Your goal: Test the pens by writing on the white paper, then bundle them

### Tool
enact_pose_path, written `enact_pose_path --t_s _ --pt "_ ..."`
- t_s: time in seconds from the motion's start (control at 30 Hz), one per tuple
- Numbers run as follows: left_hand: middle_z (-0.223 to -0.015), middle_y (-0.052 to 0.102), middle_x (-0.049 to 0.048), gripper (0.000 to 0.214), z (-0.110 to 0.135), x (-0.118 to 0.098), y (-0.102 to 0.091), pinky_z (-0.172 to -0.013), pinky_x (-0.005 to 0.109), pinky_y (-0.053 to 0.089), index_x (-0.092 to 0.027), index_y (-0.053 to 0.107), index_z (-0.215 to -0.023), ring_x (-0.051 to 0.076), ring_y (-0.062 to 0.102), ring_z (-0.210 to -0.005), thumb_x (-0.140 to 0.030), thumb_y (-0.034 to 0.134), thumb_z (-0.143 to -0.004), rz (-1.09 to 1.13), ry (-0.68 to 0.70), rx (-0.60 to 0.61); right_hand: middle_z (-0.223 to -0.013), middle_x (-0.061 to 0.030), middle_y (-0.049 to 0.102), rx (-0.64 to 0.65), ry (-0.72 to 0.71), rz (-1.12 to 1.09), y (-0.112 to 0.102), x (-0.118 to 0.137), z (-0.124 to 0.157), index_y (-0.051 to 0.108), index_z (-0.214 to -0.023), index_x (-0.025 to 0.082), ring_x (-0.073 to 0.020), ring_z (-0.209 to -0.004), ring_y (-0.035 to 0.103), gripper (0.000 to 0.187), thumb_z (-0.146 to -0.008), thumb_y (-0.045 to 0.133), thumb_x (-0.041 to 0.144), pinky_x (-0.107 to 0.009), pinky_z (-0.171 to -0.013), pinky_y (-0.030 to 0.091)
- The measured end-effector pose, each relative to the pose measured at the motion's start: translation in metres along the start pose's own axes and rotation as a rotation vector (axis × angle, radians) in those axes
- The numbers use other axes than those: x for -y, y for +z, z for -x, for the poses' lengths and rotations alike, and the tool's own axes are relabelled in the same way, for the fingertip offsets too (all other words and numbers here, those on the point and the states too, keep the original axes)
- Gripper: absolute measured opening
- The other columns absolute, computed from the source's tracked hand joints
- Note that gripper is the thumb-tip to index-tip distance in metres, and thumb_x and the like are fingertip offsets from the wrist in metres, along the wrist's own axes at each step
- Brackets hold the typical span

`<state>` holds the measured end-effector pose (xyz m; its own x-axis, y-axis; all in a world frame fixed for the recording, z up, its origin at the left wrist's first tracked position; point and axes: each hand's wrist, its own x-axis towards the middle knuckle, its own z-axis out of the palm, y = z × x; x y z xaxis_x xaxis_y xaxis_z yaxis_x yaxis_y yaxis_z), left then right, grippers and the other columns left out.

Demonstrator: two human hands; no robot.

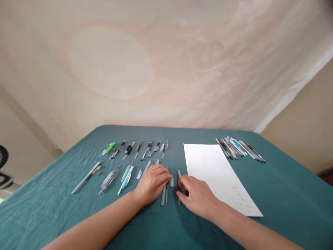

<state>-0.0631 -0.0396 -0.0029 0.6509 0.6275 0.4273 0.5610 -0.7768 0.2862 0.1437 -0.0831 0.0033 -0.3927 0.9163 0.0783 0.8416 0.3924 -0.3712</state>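
My left hand (153, 182) rests palm down on the cloth, its fingers drawn together. The fingertips touch near a small clear pen cap (171, 182); whatever they pinch is hidden. Just below them lie a clear pen barrel (163, 197) and a thin refill (167, 195). My right hand (196, 194) curls its thumb and fingers around a dark pen part (185, 190), mostly covered by the hand. A slim dark refill (178, 175) and a greyish pen piece (179, 173) lie beside its fingertips.
Several groups of pens and pen parts lie at left in two rows, including a green pen (108, 148) and turquoise pen parts (127, 177). White paper (215, 166) lies right of centre. A pile of pens (239, 149) sits at the far right on the green tablecloth (291, 198).
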Motion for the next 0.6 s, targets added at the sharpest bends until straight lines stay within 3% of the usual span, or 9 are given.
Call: enact_pose_path --t_s 0.17,0.6 --pt "-0.096 0.063 0.0078 0.023 0.001 0.004 0.002 -0.085 0.036 0.039 -0.021 0.065 -0.101 0.021 0.053 -0.095 -0.018 0.045 -0.090 0.011 0.000 -0.013 -0.083 -0.0024 0.062 0.007 0.075 0.106 -0.001 0.001 -0.006 0.055 -0.080 0.020 -0.0194 -0.077 0.059 0.018 -0.083 0.049 0.037 -0.030 -0.061 0.032" --pt "-0.095 0.064 0.0068 0.022 -0.001 0.004 0.002 -0.084 0.036 0.039 -0.021 0.064 -0.102 0.021 0.053 -0.096 -0.017 0.045 -0.090 0.009 0.023 0.017 -0.084 -0.0081 0.069 0.090 0.177 0.198 -0.005 0.007 -0.015 0.061 -0.079 0.018 -0.0243 -0.076 0.065 0.018 -0.076 0.045 0.024 -0.031 -0.061 0.036"
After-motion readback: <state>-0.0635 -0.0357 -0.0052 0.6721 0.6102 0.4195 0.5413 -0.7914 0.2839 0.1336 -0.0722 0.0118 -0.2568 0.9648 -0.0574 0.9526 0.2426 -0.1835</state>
